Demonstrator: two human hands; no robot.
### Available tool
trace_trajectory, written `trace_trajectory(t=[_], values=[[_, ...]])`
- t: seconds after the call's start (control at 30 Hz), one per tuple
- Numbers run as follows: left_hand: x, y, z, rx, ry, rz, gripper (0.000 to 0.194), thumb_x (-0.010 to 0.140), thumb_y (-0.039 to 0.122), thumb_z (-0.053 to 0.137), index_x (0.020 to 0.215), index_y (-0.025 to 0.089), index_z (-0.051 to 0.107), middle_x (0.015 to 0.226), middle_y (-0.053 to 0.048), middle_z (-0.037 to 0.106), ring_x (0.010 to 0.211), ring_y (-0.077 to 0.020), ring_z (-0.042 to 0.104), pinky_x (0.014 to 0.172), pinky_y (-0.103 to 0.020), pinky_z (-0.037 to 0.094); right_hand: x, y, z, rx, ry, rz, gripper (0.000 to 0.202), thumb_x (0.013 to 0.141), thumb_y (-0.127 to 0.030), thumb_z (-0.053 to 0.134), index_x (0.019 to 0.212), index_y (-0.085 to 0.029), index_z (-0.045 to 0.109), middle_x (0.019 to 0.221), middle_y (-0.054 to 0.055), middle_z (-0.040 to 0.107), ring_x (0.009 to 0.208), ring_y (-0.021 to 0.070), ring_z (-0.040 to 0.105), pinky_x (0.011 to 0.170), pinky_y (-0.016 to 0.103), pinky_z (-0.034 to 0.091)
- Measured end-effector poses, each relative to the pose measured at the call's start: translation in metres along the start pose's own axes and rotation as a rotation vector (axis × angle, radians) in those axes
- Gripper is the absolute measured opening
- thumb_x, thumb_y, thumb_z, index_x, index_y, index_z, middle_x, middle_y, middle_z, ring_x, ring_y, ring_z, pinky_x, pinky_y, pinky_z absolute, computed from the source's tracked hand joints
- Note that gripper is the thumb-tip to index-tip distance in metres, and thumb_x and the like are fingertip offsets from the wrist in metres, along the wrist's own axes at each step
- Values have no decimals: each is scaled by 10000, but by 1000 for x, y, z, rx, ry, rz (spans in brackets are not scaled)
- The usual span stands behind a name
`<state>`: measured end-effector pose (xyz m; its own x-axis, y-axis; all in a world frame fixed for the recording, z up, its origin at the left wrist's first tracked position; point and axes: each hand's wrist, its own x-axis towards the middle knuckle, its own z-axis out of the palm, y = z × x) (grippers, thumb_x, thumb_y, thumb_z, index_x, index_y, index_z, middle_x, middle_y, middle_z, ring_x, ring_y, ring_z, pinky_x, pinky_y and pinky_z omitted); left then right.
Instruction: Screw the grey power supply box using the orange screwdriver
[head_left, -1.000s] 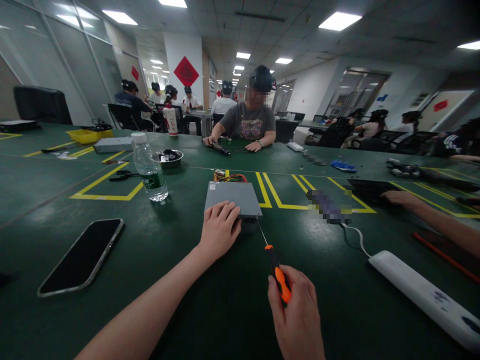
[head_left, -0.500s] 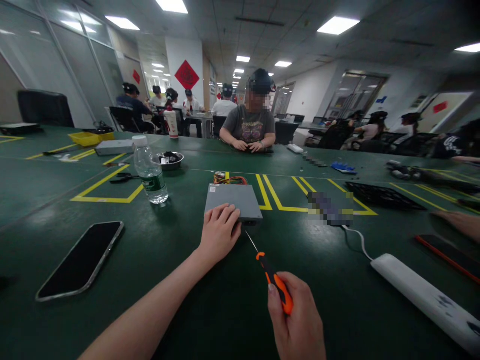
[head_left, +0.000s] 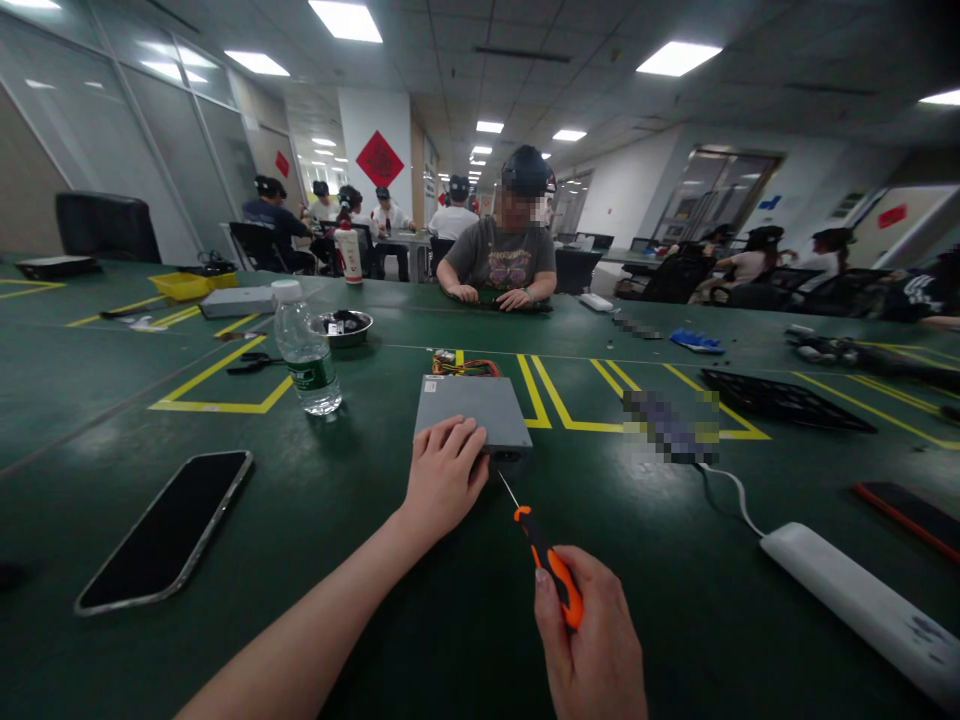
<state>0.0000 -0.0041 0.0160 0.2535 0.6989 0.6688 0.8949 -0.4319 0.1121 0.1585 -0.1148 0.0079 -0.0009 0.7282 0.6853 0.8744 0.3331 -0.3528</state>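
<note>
On the green surface (head_left: 375, 560), I see a flat grey metal box (head_left: 472, 408) dead ahead; my left hand (head_left: 444, 478) lies on the box's near left corner, fingers spread flat, grip around nothing; my right hand (head_left: 592, 650), nearer me than the box, has its grip closed on an orange-and-black screwdriver (head_left: 541, 555); the thin shaft points at the box's near edge; whether the tip touches, I cannot tell; a water bottle (head_left: 306, 350) stands left of the box; a dark phone (head_left: 166, 528) lies left of the box and nearer me.

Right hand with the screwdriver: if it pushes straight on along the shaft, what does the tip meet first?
Probably the near edge of the grey metal box, just right of the left hand resting on it. The right hand points the screwdriver up-left, its tip almost at that edge; depth is unclear.
</note>
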Motion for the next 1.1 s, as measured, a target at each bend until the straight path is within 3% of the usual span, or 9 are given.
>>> trace_trajectory(t=[0.37, 0.63, 0.93, 1.1], values=[[0, 0, -2, 7, -11, -4, 257, 844, 286, 466, 1083, 224, 538, 1167, -39, 575, 1121, -235, 453, 896, -398, 330, 1, 1, -1, -13, 26, -6, 302, 902, -434, 355, 981, -172, 484, 796, 83, 614, 739, 209, 619, 564, 300, 519], [0, 0, -1, 1, 4, 3, 250, 842, 272, 469, 1076, 223, 538, 1159, -39, 580, 1112, -229, 458, 893, -394, 330, 5, -8, -1, -126, 110, -338, 197, 906, -226, 401, 1036, -146, 526, 800, 61, 646, 720, 172, 616, 743, 352, 468], [1, 2, -1, -3, -1, -2, 256, 838, 271, 475, 1081, 225, 538, 1161, -49, 580, 1111, -234, 460, 887, -399, 330, -2, -11, -3, -151, -10, -303, 330, 904, -289, 356, 1132, -114, 518, 929, 138, 594, 842, 219, 593, 668, 341, 508], [0, 1, -2, -5, -5, -4, 260, 836, 266, 473, 1084, 227, 539, 1161, -50, 578, 1112, -237, 459, 887, -402, 332, -3, -5, -3, -113, -42, -257, 280, 921, -251, 341, 1121, -137, 499, 816, 79, 623, 710, 173, 611, 673, 327, 511]])
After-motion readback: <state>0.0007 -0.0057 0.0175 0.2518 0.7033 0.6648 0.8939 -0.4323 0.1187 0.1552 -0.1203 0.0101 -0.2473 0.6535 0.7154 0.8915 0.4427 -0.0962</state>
